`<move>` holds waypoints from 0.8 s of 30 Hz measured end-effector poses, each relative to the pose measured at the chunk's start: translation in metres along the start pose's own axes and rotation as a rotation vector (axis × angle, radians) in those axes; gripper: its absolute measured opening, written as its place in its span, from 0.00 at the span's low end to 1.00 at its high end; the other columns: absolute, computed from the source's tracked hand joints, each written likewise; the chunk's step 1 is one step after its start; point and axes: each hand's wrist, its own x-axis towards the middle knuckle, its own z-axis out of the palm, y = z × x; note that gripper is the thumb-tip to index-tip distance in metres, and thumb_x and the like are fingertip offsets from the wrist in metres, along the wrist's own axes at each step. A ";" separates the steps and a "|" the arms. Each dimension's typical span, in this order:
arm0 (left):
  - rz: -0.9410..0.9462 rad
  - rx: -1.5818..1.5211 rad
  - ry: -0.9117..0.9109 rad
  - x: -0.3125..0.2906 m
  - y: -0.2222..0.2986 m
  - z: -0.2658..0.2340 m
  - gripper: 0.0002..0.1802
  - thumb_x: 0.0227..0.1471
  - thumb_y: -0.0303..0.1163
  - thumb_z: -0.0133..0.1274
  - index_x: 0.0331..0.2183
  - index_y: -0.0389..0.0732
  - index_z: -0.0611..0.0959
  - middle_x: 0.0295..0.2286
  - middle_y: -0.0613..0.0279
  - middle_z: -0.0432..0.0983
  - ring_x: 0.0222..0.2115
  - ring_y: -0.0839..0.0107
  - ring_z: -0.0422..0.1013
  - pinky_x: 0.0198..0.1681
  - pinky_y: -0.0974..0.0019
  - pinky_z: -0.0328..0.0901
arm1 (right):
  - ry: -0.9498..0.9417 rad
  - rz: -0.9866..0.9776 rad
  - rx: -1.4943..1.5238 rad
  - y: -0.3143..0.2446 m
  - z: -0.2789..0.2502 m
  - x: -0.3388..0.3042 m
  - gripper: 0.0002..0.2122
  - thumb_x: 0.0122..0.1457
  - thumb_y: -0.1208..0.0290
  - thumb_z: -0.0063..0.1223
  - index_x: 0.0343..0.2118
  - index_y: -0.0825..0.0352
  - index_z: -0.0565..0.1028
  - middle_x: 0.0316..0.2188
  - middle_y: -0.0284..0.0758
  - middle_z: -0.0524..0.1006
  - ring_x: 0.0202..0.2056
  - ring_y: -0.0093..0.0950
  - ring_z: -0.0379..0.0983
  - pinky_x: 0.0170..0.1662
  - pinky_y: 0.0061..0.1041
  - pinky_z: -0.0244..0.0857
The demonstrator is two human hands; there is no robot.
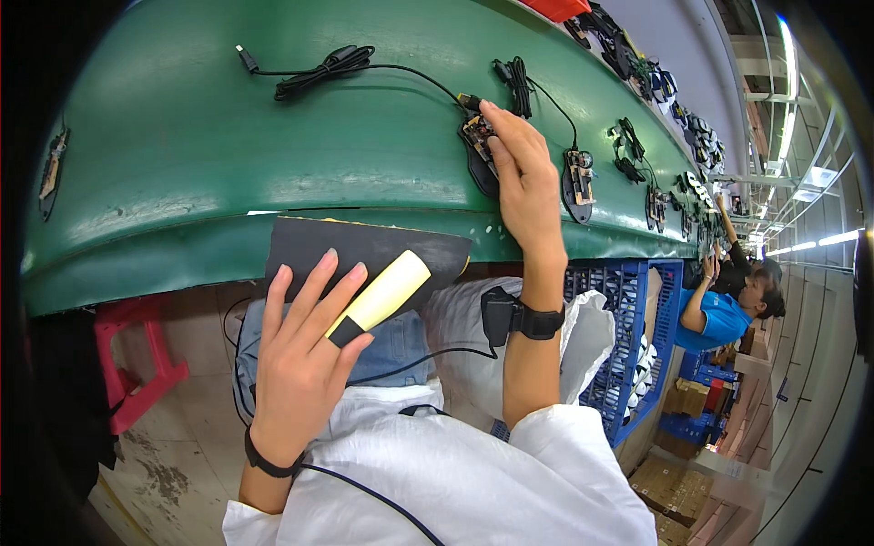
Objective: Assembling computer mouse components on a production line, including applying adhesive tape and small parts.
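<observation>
My left hand [305, 359] has its fingers stretched and spread over a dark flat sheet [300, 238] with yellowish edges, below the bench edge. Beside its index finger and thumb lies a pale yellow strip [391, 289] with a black end. My right hand [528, 187] is at an uncovered computer mouse [482, 164] with its circuit board bare. Its fingers are pressed together, their tips and the thumb on the mouse's upper part and right side, hiding part of it. A black cable [332, 68], bundled in the middle, runs left from this mouse to its plug.
Another uncovered mouse [577, 187] lies to the right with its bundled cable. A mouse base [53, 177] rests at the far left of the green bench [182, 118]. A blue crate [619, 346] holding several shells, a pink stool [137, 364] and a co-worker [719, 309] are nearby.
</observation>
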 end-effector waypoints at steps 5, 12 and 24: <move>0.016 -0.001 -0.010 0.001 0.002 0.004 0.22 0.47 0.26 0.66 0.15 0.34 0.70 0.56 0.53 0.77 0.64 0.52 0.64 0.68 0.39 0.52 | -0.013 0.095 -0.011 -0.001 -0.014 -0.020 0.17 0.67 0.75 0.52 0.58 0.63 0.78 0.59 0.42 0.76 0.61 0.43 0.70 0.70 0.42 0.54; 0.076 0.003 0.009 0.003 -0.005 0.002 0.16 0.46 0.24 0.66 0.20 0.34 0.73 0.58 0.51 0.76 0.64 0.49 0.65 0.67 0.39 0.52 | 0.054 0.187 -0.055 -0.026 -0.022 -0.043 0.15 0.64 0.79 0.56 0.53 0.67 0.80 0.55 0.44 0.78 0.57 0.41 0.74 0.59 0.33 0.67; 0.085 0.089 0.136 -0.012 -0.001 0.023 0.19 0.53 0.35 0.63 0.44 0.33 0.86 0.62 0.57 0.70 0.67 0.56 0.59 0.71 0.44 0.50 | 0.177 0.309 0.001 -0.051 0.009 -0.014 0.07 0.61 0.77 0.62 0.41 0.72 0.78 0.39 0.37 0.76 0.34 0.29 0.72 0.39 0.27 0.67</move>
